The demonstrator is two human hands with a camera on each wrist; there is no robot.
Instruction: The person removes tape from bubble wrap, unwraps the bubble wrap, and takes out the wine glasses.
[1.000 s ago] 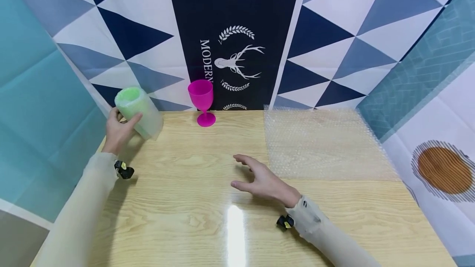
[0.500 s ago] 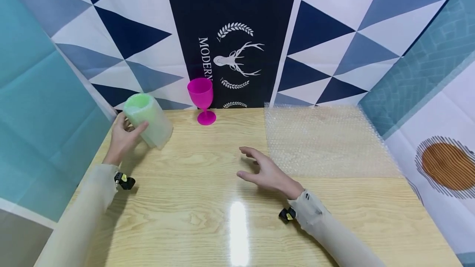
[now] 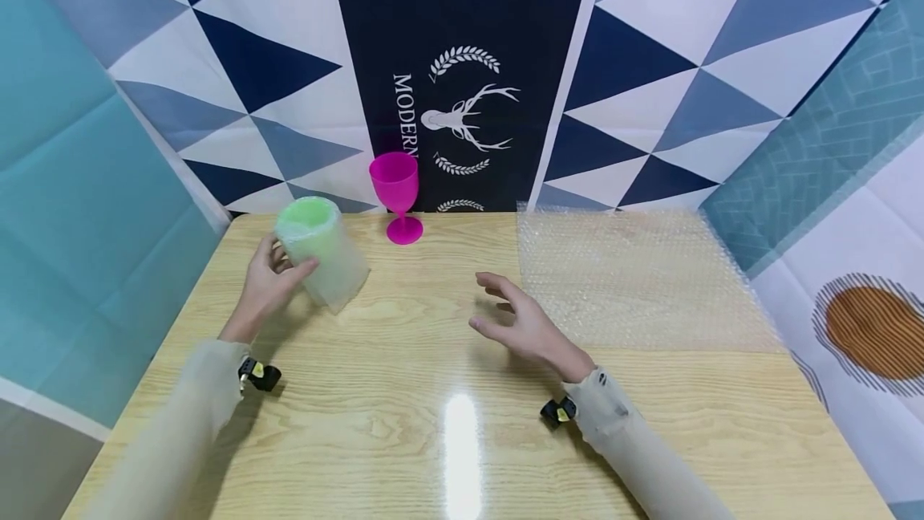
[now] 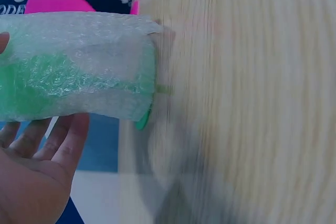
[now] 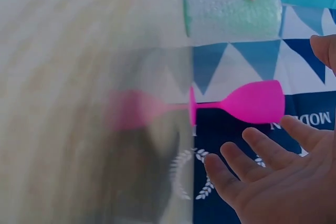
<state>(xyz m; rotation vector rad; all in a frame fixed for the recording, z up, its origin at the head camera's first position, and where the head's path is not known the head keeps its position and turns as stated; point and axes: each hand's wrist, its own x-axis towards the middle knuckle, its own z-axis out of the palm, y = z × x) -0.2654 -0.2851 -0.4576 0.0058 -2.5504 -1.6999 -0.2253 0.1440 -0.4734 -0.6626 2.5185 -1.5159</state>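
At the left of the head view, my left hand (image 3: 269,286) grips a green cup wrapped in bubble wrap (image 3: 325,259), thumb on the near side and fingers behind. The wrapped cup tilts a little; in the left wrist view its green rim-like edge (image 4: 143,121) pokes out at the bottom end of the wrap. A magenta goblet (image 3: 395,187) stands upright at the back of the table, just right of the wrapped cup. My right hand (image 3: 523,323) hovers over the middle of the table with its fingers loosely spread, holding nothing.
A flat sheet of bubble wrap (image 3: 642,279) lies at the back right of the wooden table (image 3: 361,424). Patterned cloth with triangles and a deer (image 3: 462,119) hangs along the back edge. Teal cloth (image 3: 101,183) closes the left side.
My left hand has carried the wrapped cup rightward and slightly nearer, closer to the goblet. The right hand has shifted a little forward and to the right, still holding nothing.
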